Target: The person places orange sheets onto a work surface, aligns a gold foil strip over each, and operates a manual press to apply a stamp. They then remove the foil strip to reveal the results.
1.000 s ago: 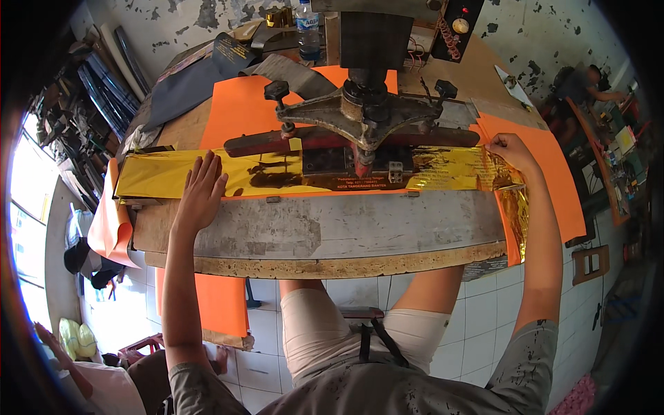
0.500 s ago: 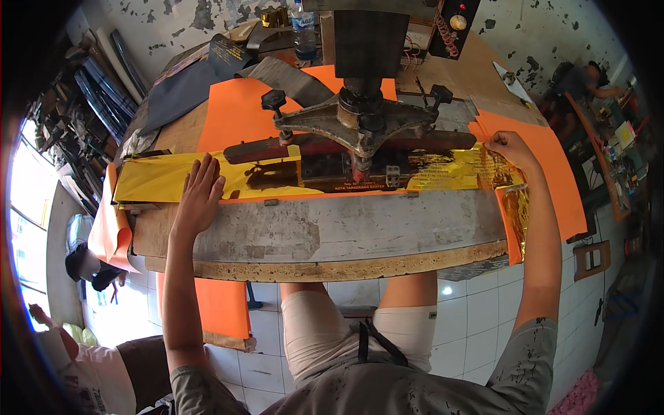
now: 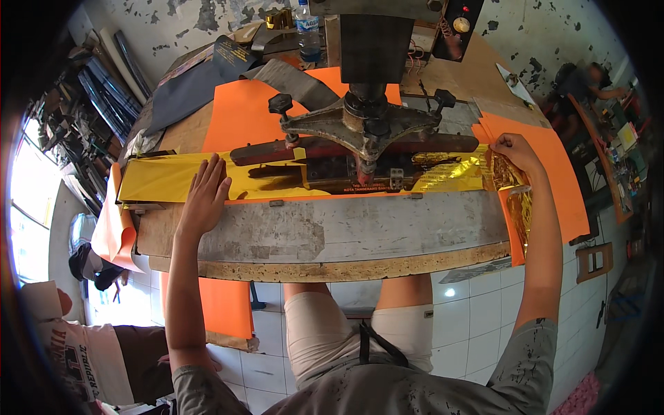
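Observation:
A long strip of shiny gold foil [image 3: 155, 178] runs left to right under the dark metal head of a press [image 3: 363, 128]. My left hand [image 3: 205, 195] lies flat on the left part of the foil, fingers stretched out and close together. At the far right end, my right hand [image 3: 517, 153] is closed in a pinch on the crumpled, partly used foil. Its fingertips are partly hidden by the hand. Beneath the foil, orange sheet material [image 3: 510, 232] shows along the front edge and hangs down at the right.
A grey metal plate [image 3: 373, 228] forms the near edge of the bench. More orange sheets [image 3: 553, 173] lie at the right, with dark blue material [image 3: 181, 95] and a water bottle [image 3: 308, 34] at the back. Another person [image 3: 97, 360] is at the lower left; one sits far right.
The view has shifted slightly, and both hands keep nearly the same places on the foil. At the lower left, the other person has moved further into view, with the raised hand no longer visible.

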Tool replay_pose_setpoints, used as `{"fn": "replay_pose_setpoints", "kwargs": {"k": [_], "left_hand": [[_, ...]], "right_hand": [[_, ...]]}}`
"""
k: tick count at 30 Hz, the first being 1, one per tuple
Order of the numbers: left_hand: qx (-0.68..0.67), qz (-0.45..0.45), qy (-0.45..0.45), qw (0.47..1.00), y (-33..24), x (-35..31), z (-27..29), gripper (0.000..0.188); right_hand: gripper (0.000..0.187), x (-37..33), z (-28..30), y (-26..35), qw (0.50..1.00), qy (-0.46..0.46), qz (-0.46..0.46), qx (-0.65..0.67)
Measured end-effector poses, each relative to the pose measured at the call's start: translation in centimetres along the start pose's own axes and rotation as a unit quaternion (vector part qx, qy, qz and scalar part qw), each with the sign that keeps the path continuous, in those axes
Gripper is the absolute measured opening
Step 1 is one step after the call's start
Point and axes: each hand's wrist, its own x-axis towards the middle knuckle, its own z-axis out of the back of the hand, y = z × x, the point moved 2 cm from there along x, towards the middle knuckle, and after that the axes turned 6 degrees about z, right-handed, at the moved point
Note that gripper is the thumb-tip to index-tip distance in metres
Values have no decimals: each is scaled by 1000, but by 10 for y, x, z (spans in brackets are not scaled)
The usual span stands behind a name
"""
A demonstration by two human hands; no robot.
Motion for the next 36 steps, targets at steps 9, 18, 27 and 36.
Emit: {"fn": "replay_pose_setpoints", "kwargs": {"k": [9,18,27,36], "left_hand": [[-89,-27,-43,995,6,-10,9,59],[-198,-65,-242,948,-37,-135,-3,59],[-177,-18,-325,929,-92,-210,-129,65],[-151,-54,-414,896,-79,-197,-166,66]], "right_hand": [[24,-21,-5,9,994,-88,61,-4],[32,-175,-80,136,913,-303,184,-204],[43,-199,-142,154,949,-213,205,-111],[47,-196,-148,144,945,-160,230,-166]]}}
